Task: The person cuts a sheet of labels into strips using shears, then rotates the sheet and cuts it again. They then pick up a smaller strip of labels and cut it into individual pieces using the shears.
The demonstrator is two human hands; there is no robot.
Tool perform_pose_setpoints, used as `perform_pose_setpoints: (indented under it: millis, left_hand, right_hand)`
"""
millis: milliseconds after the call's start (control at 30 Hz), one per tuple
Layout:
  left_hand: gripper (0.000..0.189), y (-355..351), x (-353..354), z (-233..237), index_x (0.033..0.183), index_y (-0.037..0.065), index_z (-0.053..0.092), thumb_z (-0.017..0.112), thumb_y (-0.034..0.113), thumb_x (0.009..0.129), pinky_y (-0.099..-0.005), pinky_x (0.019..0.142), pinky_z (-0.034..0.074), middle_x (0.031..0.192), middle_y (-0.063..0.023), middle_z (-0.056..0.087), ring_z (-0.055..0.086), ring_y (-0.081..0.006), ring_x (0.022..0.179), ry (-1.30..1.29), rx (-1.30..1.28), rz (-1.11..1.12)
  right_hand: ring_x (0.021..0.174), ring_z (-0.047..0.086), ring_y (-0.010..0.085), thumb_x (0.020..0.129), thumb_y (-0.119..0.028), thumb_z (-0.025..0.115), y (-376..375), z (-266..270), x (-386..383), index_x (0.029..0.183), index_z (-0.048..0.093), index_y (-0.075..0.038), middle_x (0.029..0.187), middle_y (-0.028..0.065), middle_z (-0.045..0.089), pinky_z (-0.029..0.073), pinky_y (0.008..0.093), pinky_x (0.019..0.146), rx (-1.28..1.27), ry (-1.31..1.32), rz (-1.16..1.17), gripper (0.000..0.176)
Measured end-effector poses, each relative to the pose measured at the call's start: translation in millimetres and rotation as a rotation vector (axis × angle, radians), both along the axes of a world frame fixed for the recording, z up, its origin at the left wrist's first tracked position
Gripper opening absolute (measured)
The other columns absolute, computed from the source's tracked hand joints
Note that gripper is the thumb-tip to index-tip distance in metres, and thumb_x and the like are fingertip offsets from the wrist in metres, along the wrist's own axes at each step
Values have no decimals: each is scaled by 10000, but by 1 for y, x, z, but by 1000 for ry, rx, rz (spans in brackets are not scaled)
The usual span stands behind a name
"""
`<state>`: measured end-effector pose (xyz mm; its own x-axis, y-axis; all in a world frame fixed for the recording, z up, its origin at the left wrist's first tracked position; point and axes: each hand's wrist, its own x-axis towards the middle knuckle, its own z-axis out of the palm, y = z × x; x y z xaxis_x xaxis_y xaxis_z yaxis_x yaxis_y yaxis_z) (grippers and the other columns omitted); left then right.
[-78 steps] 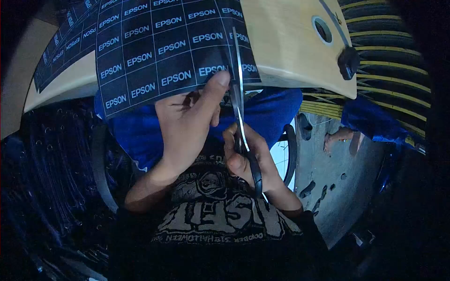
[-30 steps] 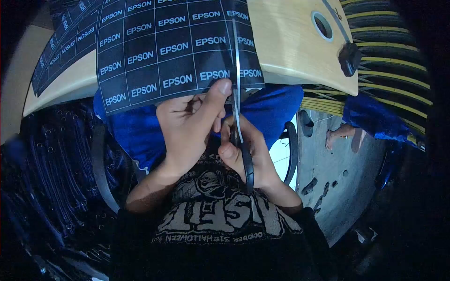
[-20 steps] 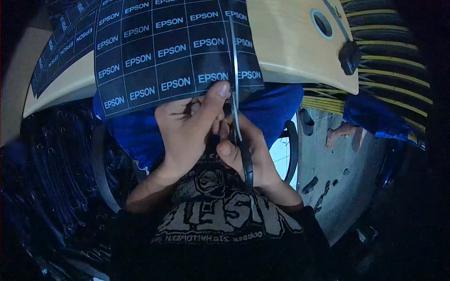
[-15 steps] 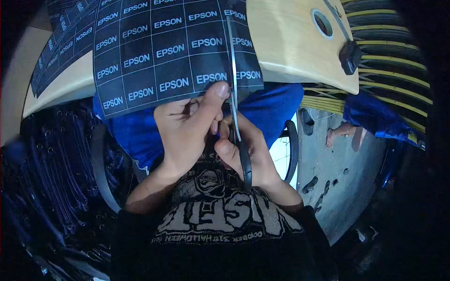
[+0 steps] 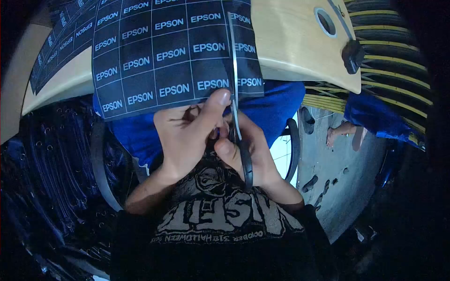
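Note:
A dark sheet [image 5: 171, 54] printed with rows of EPSON labels hangs over the table's near edge. My left hand [image 5: 185, 136] pinches its lower edge, thumb on top beside the last labels. My right hand [image 5: 253, 150] is closed round black-handled scissors [image 5: 236, 79]. The long upper blade lies over the sheet, along the line left of the rightmost label column. The lower blade is hidden, presumably by the sheet; most of the right fingers are hidden behind the handle.
The wooden table [image 5: 300, 47] has a round hole and a black knob [image 5: 352, 56] at its right. More printed sheets [image 5: 70, 40] lie at the left beside a cardboard box [image 5: 28, 70]. Dark straps with rings [image 5: 61, 159] hang at left. A person's bare foot [image 5: 340, 132] shows on the right.
The sheet and both hands sit slightly lower in view. The scissors still lie over the same column line, their blade tip also a little lower.

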<state>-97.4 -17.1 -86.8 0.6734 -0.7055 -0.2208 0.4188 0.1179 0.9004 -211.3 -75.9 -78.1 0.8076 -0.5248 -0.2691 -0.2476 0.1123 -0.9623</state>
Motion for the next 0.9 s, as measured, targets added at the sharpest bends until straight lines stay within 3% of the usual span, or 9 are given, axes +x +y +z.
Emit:
perform_pose_setpoints:
  millis: [167,300,533,900]
  left_hand:
    - [117,3,0,-4,780,-10,628,644,99,818,-177,426,385,593,-21,579,534,-57,490,35,-40,-11]
    - [113,6,0,-7,792,-22,617,639,86,820,-183,449,407,617,-28,588,544,-67,509,-76,-11,-15]
    - [88,8,-6,-11,797,-17,617,640,66,815,-184,471,417,643,-27,595,550,-61,539,14,-84,28]
    - [77,12,-8,-6,841,-35,616,632,34,813,-193,522,452,688,-42,610,571,-79,591,-118,-118,-9]
  right_hand:
    - [727,468,120,796,-288,667,0,5,2,1048,505,-17,794,30,478,393,257,643,9,7,-7,404]
    - [742,472,117,804,-287,659,0,4,1,1039,504,-16,800,32,479,398,256,658,-15,8,16,391]
    - [746,489,125,810,-286,651,0,0,5,1008,502,-5,805,42,492,409,264,662,16,-40,4,375]
    - [735,500,118,797,-293,669,0,13,3,1002,505,35,797,48,522,413,253,647,80,12,-43,419]
